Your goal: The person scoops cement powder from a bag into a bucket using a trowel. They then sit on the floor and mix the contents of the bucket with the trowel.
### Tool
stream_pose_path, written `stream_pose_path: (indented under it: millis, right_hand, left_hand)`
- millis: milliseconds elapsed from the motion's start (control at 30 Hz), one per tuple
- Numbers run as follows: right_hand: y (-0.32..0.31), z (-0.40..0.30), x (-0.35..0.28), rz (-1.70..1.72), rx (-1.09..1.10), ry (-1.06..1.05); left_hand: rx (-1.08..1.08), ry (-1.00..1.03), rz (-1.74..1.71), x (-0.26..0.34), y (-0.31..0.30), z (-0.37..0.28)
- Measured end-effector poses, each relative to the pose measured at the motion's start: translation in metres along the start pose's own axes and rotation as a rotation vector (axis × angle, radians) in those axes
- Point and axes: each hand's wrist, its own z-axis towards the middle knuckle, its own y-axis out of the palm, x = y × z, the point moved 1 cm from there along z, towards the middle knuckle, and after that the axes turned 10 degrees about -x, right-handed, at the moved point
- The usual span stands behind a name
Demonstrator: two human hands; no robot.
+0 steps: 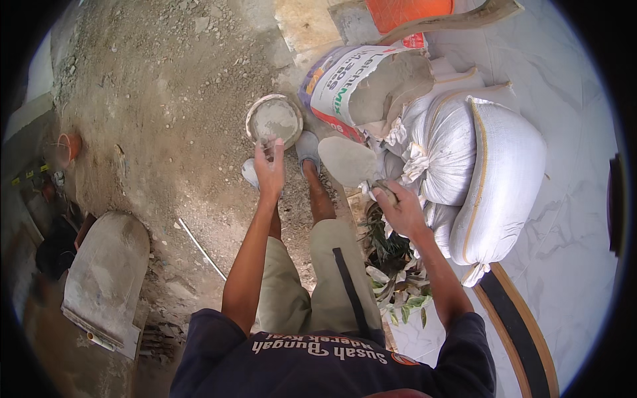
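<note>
My right hand is shut on the handle of a trowel. Its broad rounded blade is coated grey and points left, in front of the sacks. My left hand has its fingers spread and curved, with nothing visible between them. In the picture its fingertips overlap the near rim of a round bucket, whose inside is caked grey. The bucket appears to stand on the ground just beyond my feet. To its right, a torn-open LeichtMix bag shows grey powder inside.
Tied white sacks are piled on the pale tiles at right, beside a leafy plant. An orange container stands at the top. Leftward are gravelly ground, a small orange pot, a white rod and a round-ended slab.
</note>
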Motion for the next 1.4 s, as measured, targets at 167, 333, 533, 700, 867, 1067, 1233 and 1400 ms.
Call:
stream_pose_path:
  millis: [167,333,533,700,867,1067,1233,1400]
  right_hand:
    - [-0.132,0.039,-0.027,-0.837,0.185,0.054]
    - [-0.149,0.217,0.028,-1.288,0.17,-0.032]
    - [-0.129,0.324,0.083,-1.314,0.026,-0.05]
    - [-0.119,0.311,0.11,-1.271,-0.026,-0.146]
    - [-0.111,0.291,0.099,-1.286,-0.164,-0.119]
    - [-0.144,0.257,0.048,-1.295,0.128,-0.175]
    - [-0.116,0.292,0.053,-1.135,0.176,-0.131]
    - [-0.131,0.259,0.06,-1.172,0.128,-0.3]
  left_hand:
    - [-0.054,0.123,0.283,0.056,0.102,0.037]
    - [-0.034,0.197,0.449,0.068,0.151,0.05]
    - [-0.049,0.117,0.339,0.068,0.15,0.048]
    - [-0.038,0.12,0.253,0.07,0.149,0.048]
    - [0.004,0.199,0.38,0.06,0.141,0.056]
    - [-0.048,0.084,0.318,0.075,0.141,0.052]
    - [-0.085,0.262,0.425,0.071,0.148,0.062]
    - [-0.109,0.199,0.426,0.074,0.143,0.063]
